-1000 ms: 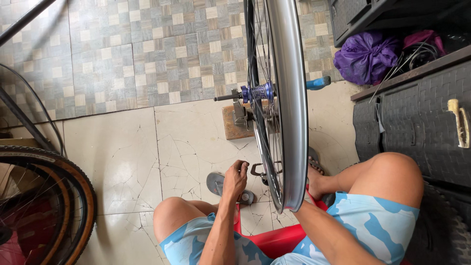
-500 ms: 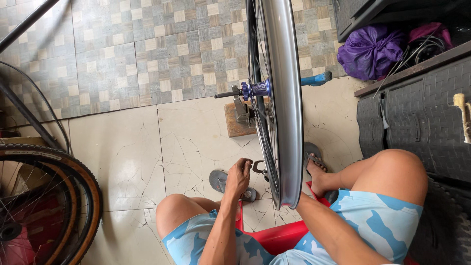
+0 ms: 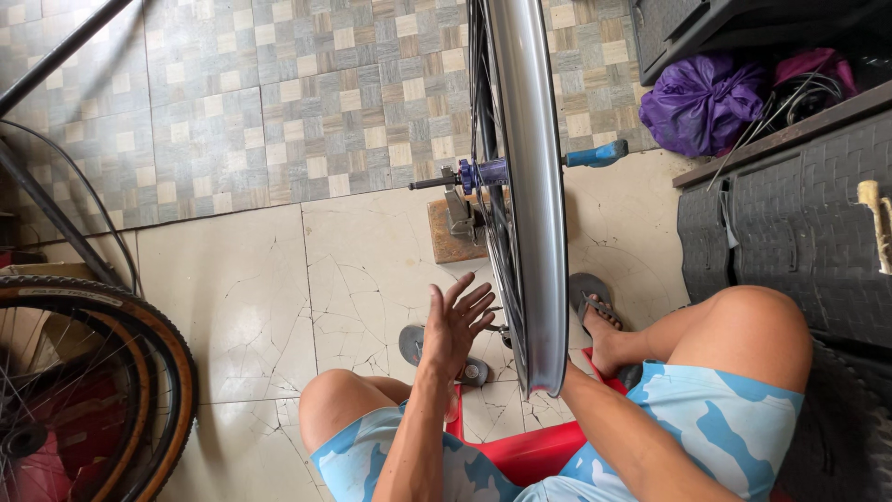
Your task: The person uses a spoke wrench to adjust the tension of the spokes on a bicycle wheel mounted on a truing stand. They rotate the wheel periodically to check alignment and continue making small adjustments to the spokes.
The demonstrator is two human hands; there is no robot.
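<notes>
A person in blue patterned shorts is sitting on a red stool (image 3: 530, 455), knees apart, working on one bicycle wheel (image 3: 530, 214) that is standing upright between the legs. The left hand (image 3: 455, 325) is hovering just beside the spokes with its fingers spread wide, gripping nothing. The right hand is passing behind the silver rim (image 3: 544, 279), so whether it is open or closed cannot be told. The wheel is resting by its blue hub (image 3: 483, 174) in one truing stand (image 3: 460, 218) on a wooden block, out in front on the cracked tile floor (image 3: 242, 297).

Judging by its build, the wheel is likely light and stiff at the rim, with thin spokes that would bend under a careless squeeze; the smooth metal looks slippery, so the rim's edges or the axle ends seem the safest hold.

Two sandals are lying under the feet. Further left, one tyred wheel (image 3: 139, 372) is leaning, and one purple bag (image 3: 701, 102) is sitting beyond black crates (image 3: 790, 223).
</notes>
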